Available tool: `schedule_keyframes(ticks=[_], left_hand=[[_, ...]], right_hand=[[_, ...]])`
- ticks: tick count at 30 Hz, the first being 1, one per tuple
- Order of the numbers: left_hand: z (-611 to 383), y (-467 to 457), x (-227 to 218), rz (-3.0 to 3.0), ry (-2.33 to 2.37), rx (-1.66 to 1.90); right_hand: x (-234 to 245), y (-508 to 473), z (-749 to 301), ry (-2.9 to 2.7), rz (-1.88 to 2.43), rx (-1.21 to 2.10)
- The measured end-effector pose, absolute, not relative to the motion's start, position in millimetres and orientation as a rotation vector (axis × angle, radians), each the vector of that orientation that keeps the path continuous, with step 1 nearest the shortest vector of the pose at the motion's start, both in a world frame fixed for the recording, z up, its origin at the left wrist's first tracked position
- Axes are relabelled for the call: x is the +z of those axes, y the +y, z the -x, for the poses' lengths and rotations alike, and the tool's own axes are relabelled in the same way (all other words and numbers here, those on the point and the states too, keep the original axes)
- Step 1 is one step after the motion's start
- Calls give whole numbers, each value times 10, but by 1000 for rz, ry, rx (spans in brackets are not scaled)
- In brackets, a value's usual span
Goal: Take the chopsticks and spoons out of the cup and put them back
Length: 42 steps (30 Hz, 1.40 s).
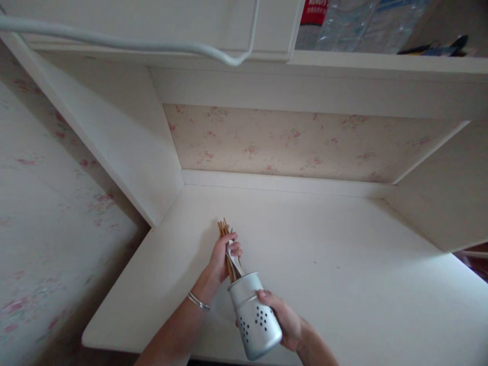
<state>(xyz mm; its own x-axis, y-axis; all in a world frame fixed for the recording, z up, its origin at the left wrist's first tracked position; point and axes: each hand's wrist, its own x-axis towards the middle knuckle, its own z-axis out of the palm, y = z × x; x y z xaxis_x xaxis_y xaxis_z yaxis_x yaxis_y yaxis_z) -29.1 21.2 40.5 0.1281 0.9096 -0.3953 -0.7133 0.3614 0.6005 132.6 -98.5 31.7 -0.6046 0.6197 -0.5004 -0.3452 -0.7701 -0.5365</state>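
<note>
A silver metal utensil holder [254,317] with small drain holes is tilted towards the far side over the white desk [343,264]. My right hand [285,320] is wrapped round its side. From its mouth stick out several wooden chopsticks [224,231] and a white utensil [233,259]. My left hand [224,256], with a thin bracelet at the wrist, is closed round that bundle just above the holder's rim.
The desk sits in a white alcove with a flowered back panel [290,142] and side walls left and right. A white cable [125,43] runs overhead. Plastic bottles [362,23] stand on the shelf above. Flowered wallpaper covers the left wall.
</note>
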Motion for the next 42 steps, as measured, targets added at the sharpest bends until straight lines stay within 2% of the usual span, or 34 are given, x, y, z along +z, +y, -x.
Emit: schedule_keyframes(ticks=[6, 13, 18, 28, 35, 42], left_hand=[[689, 867, 506, -651, 1153, 1112], [1083, 1706, 565, -1128, 1786, 857], [1254, 2039, 503, -1402, 2087, 623], [1126, 2117, 339, -1761, 2182, 346], [945, 2109, 325, -1881, 2088, 322], [981, 2270, 437, -1637, 2139, 467]], right_hand=[[253, -1047, -1496, -571, 894, 2301], [186, -1142, -1674, -474, 885, 2152], [21, -1252, -1791, -360, 869, 2207], [-59, -1123, -1806, -334, 797, 2324], [-67, -1134, -1823, -346, 798, 2414], [-153, -1155, -1802, -241, 827, 2403]])
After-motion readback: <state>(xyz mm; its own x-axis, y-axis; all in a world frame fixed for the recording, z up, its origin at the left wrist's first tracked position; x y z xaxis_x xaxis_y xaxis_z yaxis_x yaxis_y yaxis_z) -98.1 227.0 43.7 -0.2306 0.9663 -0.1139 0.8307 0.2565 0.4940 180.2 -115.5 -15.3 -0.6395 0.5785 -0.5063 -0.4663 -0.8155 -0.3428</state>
